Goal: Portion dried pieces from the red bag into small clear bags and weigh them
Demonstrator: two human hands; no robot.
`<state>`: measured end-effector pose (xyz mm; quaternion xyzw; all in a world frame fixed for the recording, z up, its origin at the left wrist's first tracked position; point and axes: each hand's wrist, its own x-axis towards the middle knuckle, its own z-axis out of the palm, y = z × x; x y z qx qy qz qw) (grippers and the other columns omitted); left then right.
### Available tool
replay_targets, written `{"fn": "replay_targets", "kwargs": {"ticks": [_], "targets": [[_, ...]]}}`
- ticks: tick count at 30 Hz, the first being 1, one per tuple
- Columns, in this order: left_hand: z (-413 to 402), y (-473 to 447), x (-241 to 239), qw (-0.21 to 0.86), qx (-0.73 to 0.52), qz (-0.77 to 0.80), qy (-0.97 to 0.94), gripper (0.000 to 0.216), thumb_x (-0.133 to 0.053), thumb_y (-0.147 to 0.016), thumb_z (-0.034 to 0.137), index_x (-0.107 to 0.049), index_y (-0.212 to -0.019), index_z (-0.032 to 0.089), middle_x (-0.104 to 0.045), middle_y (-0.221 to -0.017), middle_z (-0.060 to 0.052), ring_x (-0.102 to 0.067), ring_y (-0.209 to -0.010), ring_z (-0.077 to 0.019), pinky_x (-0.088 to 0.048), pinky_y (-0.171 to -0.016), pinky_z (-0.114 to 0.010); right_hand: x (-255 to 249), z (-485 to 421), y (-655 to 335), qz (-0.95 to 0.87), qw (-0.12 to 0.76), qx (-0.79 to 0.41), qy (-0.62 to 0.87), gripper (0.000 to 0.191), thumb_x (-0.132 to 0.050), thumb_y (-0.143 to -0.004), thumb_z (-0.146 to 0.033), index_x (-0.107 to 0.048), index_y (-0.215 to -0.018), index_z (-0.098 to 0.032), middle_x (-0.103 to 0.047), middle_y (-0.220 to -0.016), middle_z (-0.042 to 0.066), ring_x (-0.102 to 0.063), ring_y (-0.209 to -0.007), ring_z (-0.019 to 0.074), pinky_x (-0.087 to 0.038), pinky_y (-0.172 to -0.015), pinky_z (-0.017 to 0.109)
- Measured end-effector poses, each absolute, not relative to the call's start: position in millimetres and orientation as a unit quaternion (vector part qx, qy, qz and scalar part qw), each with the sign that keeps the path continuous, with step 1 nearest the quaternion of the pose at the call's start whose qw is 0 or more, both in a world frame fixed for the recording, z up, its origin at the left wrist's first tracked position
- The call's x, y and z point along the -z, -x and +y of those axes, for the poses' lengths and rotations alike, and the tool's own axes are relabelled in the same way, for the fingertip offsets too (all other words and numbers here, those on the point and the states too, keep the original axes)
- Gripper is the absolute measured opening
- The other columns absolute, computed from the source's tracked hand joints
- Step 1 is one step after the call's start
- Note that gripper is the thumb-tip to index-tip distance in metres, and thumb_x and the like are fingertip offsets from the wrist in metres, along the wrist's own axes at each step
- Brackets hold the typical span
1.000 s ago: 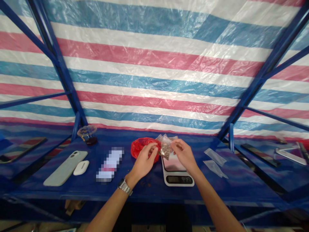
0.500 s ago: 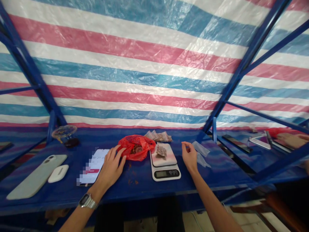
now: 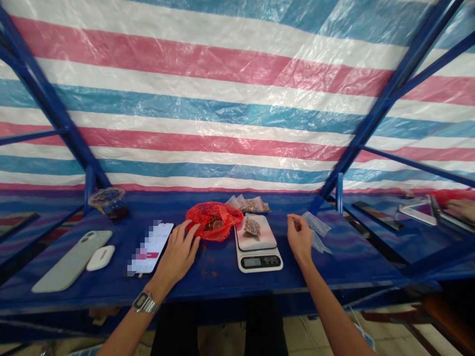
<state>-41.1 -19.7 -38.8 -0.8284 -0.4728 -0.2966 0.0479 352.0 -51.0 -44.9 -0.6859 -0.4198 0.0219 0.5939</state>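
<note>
My left hand lies palm down with its fingers spread, between the phone and an opened red plastic bag. Its fingertips are at the bag's near left edge. Small brown pieces and a little clear cup sit in the bag. A white kitchen scale stands right of it, with a small filled clear bag on its plate. To the right of the scale rests my right hand, its fingers curled in with nothing visible in them. Flat clear bags lie beside that hand.
Several filled zip bags lie behind the scale. On the left are a lit phone, a pale green phone, a white earbud case and a clear cup with dark liquid. Blue frame bars stand along the table.
The view has shifted slightly, so everything sits a little further right in the picture. Both hands keep nearly the same pose and place on the table.
</note>
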Motion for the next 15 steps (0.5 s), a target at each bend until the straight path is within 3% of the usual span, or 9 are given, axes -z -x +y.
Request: {"fn": "replay_targets", "kwargs": {"ticks": [10,15], "targets": [[-20,40,38,0.05,0.293,-0.488,0.82,0.043,-0.041,-0.105,0.035,-0.054,-0.143,0.02,-0.051,-0.15,-0.016,-0.051,-0.135,-0.0334,-0.044,-0.114,-0.055,50,-49,-352,-0.447,0.583,0.003,0.678,0.037,-0.058,-0.09,-0.048,-0.075,-0.098,-0.016,-0.063,-0.074,0.002,-0.046,-0.06,0.0156,-0.042,-0.064,0.032],[-23,33,29,0.074,0.268,-0.467,0.839,0.049,-0.042,-0.106,0.035,-0.047,-0.153,0.025,-0.037,-0.166,-0.014,-0.037,-0.151,-0.0347,-0.036,-0.119,-0.06,35,-53,-340,-0.517,0.582,0.026,0.626,0.027,-0.057,-0.094,-0.039,-0.073,-0.095,-0.018,-0.067,-0.083,0.005,-0.054,-0.067,0.0178,-0.048,-0.068,0.033]]}}
